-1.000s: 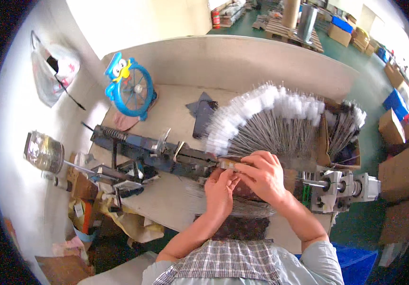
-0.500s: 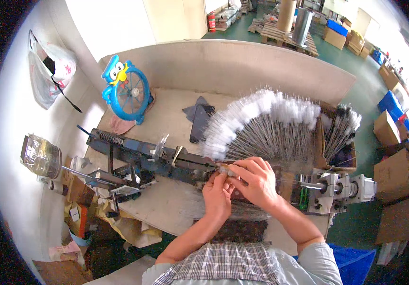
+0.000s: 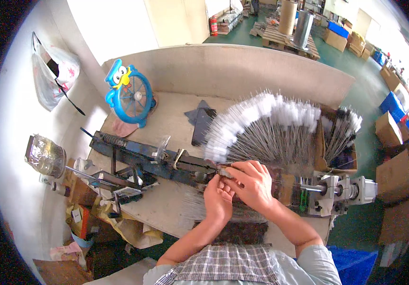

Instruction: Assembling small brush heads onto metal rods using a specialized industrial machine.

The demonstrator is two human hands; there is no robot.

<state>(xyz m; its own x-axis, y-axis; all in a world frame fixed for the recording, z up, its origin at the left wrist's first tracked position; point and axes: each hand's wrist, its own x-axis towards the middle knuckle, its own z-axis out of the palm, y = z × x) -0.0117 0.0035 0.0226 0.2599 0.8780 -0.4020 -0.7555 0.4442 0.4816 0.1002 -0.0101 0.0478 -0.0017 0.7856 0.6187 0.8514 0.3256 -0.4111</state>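
Both hands meet over a long dark metal machine that lies across the workbench. My right hand pinches a thin metal wire at the machine's clamp. My left hand sits just below it, fingers curled against the same spot; whether it grips the wire I cannot tell. Behind the hands a wide fan of wire brushes with white fluffy tips spreads over the bench. A thinner bundle of bare wires lies under my left forearm.
A silver motor ends the machine at the right. A cardboard box of dark brushes stands behind it. A blue toy-shaped fan, a dark cloth, a plastic bag on the wall and a clear jar are at the left.
My hands stay at the machine's clamp with only small finger shifts. The view has tilted slightly, so the bench sits a little lower in the picture.
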